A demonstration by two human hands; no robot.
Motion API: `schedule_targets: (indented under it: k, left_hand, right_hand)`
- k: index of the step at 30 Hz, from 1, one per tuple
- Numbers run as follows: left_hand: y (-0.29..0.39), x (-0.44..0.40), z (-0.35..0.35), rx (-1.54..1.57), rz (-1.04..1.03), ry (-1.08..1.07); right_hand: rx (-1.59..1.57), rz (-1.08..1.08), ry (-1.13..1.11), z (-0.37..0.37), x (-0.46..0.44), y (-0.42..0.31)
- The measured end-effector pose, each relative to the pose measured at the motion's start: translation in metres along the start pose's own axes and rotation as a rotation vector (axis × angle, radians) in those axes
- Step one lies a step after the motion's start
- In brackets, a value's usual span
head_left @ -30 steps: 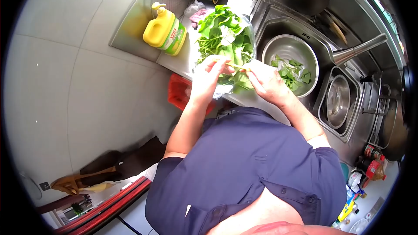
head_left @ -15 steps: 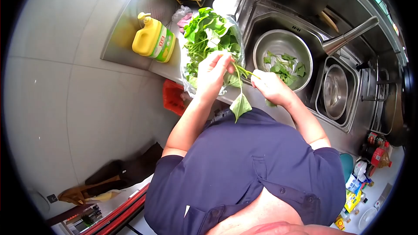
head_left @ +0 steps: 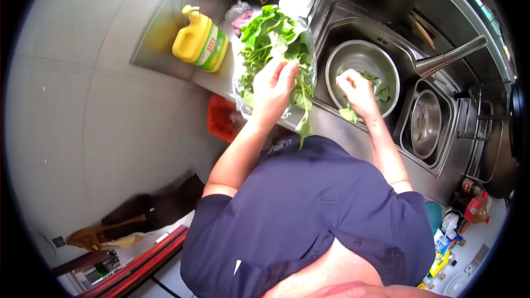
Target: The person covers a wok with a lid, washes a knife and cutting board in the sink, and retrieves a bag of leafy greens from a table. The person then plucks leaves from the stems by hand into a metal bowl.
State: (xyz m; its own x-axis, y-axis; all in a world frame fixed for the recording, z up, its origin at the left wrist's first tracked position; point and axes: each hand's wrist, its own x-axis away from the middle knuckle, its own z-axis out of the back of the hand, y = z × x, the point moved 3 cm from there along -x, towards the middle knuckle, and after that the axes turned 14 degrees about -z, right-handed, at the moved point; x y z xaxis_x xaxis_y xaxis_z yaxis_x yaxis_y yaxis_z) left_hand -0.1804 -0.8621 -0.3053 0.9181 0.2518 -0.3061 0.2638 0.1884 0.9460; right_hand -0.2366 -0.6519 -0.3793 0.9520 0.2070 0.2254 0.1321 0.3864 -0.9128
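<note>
My left hand (head_left: 274, 85) is closed on a stem of leafy greens (head_left: 304, 102), whose leaves hang down in front of my shirt. Behind that hand, a heap of the same greens (head_left: 259, 33) fills a clear plastic bag (head_left: 240, 105) on the counter. My right hand (head_left: 356, 92) is over the near left edge of a steel bowl (head_left: 361, 47), its fingers curled round a piece of leafy green (head_left: 348, 114) that sticks out below. Inside the bowl lie several torn leaves (head_left: 383, 92), partly hidden by my right hand.
The bowl stands in a steel sink (head_left: 339, 16) under a long faucet (head_left: 452, 57). A smaller basin at right holds another steel bowl (head_left: 425, 124). Left of the greens stand a yellow pump bottle (head_left: 200, 41) and, lower down, a red plastic bag (head_left: 219, 118).
My right hand has moved away from the left, rightward and up to the bowl, parting from the stem. My left hand still holds its stem near the bag.
</note>
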Motion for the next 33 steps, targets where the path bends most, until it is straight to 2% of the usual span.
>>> schedule_targets:
  k: [1, 4, 5, 6, 9, 12, 13, 15, 16, 17, 18, 20, 21, 22, 24, 25, 26, 29, 31, 32, 33]
  left_hand:
    - [-0.008, 0.002, 0.0, -0.067, -0.022, -0.045]
    - [-0.019, 0.007, -0.013, -0.164, -0.011, -0.138]
    - [-0.017, 0.008, -0.017, -0.196, -0.039, -0.151]
    - [-0.015, 0.008, -0.02, -0.228, -0.067, -0.161]
    - [-0.013, 0.007, -0.016, -0.332, -0.099, -0.213]
    - [-0.027, 0.013, -0.015, -0.235, -0.03, -0.239]
    - [-0.031, 0.016, -0.015, -0.065, 0.105, -0.228]
    - [-0.02, 0.017, -0.007, 0.001, 0.177, -0.135]
    - [-0.015, 0.017, 0.001, 0.033, 0.212, -0.085]
    - [-0.011, 0.016, 0.018, 0.089, 0.18, 0.05]
    - [-0.006, 0.015, 0.04, 0.007, 0.151, 0.146]
    - [-0.011, 0.021, 0.09, 0.028, 0.112, 0.297]
    - [-0.018, 0.028, 0.114, 0.06, 0.187, 0.389]
    - [-0.029, 0.034, 0.137, 0.065, 0.114, 0.418]
    - [-0.051, 0.051, 0.171, -0.046, 0.174, 0.481]
    - [-0.073, 0.062, 0.186, -0.147, 0.247, 0.474]
    - [-0.099, 0.075, 0.197, -0.247, 0.32, 0.466]
    - [-0.2, 0.121, 0.215, -0.47, 0.488, 0.318]
    - [-0.232, 0.14, 0.201, -0.3, 0.696, 0.25]
    - [-0.243, 0.147, 0.196, -0.35, 0.684, 0.219]
    - [-0.253, 0.151, 0.198, -0.563, 0.583, 0.205]
  right_hand:
    - [-0.082, -0.069, -0.106, 0.001, 0.005, -0.015]
    - [-0.025, 0.083, -0.254, -0.01, 0.022, -0.072]
    - [0.0, 0.081, -0.356, -0.017, 0.017, -0.067]
    - [-0.027, 0.134, -0.344, -0.025, 0.013, -0.061]
    - [-0.082, 0.032, -0.396, -0.03, 0.009, -0.052]
    - [-0.166, -0.056, -0.424, -0.037, 0.009, -0.042]
    - [-0.232, -0.099, -0.433, -0.039, 0.01, -0.042]
    - [-0.33, -0.19, -0.47, -0.038, 0.013, -0.045]
    - [-0.312, -0.166, -0.436, -0.032, 0.015, -0.049]
    - [-0.406, -0.169, -0.367, -0.025, 0.011, -0.045]
    - [-0.5, -0.171, -0.299, -0.014, 0.007, -0.039]
    - [-0.424, -0.221, -0.187, 0.017, -0.002, -0.029]
    - [-0.333, -0.19, -0.158, 0.033, -0.014, -0.009]
    - [-0.242, -0.159, -0.129, 0.047, -0.029, 0.016]
    - [0.268, 0.024, 0.058, 0.063, -0.048, 0.046]
    - [0.674, 0.222, 0.219, 0.065, -0.044, 0.041]
    - [0.774, 0.293, 0.298, 0.062, -0.045, 0.038]
    - [0.287, 0.19, 0.027, 0.015, -0.038, -0.024]
    - [0.107, 0.298, -0.061, -0.026, -0.027, -0.068]
    - [0.156, 0.517, -0.062, -0.045, -0.029, -0.079]
    - [0.251, 0.704, -0.073, -0.063, -0.028, -0.099]
